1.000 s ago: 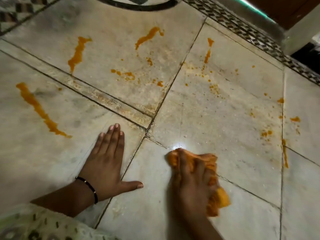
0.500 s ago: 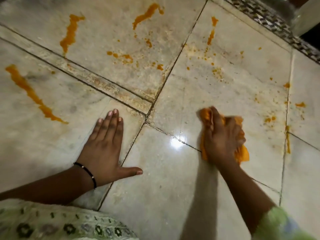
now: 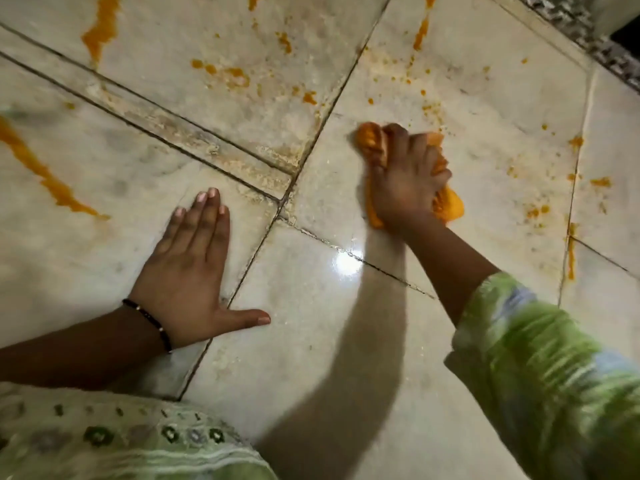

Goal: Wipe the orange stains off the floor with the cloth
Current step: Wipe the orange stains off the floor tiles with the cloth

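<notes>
An orange cloth [image 3: 374, 147] is gripped by the right hand [image 3: 407, 181] and pressed on the floor [image 3: 346, 341], right of centre. The left hand [image 3: 187, 271] is laid flat w/ fingers straight at near left. Orange stains [image 3: 52, 178] are seen at far left & far right.

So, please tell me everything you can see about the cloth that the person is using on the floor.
The cloth is orange, soft fabric, bunched into a crumpled wad, not spread flat. The right hand grips it from above with curled fingers and presses it onto the pale floor, on the tile right of the crossing joints. Most of it is hidden under the hand; one lump shows beyond the fingertips and another beside the wrist. Small orange stains lie to its right, apart from it.
</notes>
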A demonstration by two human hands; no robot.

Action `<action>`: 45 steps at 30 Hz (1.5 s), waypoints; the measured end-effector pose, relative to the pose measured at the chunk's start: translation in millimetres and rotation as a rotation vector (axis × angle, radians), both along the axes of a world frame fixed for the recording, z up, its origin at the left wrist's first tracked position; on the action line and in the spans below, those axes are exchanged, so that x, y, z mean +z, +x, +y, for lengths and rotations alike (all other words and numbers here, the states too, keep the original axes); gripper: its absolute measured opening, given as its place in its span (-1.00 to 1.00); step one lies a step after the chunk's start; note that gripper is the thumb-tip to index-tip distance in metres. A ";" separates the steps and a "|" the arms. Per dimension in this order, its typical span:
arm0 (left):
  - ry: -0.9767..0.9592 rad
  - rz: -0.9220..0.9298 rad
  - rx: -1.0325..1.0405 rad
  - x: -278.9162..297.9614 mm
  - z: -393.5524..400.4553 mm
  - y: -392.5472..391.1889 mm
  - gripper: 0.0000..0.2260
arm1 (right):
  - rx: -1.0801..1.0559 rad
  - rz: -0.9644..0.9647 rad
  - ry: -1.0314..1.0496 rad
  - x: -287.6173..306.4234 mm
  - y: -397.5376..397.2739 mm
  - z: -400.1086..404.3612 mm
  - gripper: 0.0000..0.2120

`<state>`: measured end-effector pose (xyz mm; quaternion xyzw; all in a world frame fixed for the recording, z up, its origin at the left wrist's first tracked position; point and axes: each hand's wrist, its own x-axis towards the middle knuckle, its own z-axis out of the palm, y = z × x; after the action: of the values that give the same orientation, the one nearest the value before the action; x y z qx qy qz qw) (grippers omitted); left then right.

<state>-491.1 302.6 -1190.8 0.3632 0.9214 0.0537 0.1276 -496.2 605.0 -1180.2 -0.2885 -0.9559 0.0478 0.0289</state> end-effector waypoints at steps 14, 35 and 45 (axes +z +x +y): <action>-0.004 -0.008 0.022 5.3 3.6 1.2 0.21 | 0.359 -0.051 -0.078 5.2 25.1 -119.7 -0.57; -0.016 0.013 0.005 4.2 2.7 0.7 0.21 | 0.135 0.005 -0.143 3.7 -20.6 -117.4 -0.61; 0.006 -0.003 0.003 1.8 1.1 0.9 0.20 | -0.204 -0.039 -0.065 8.3 164.6 -19.0 -0.57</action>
<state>-490.3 303.7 -1189.0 0.3622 0.9215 0.0571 0.1281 -331.6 586.0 -1171.9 -0.3859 -0.9199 0.0698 0.0056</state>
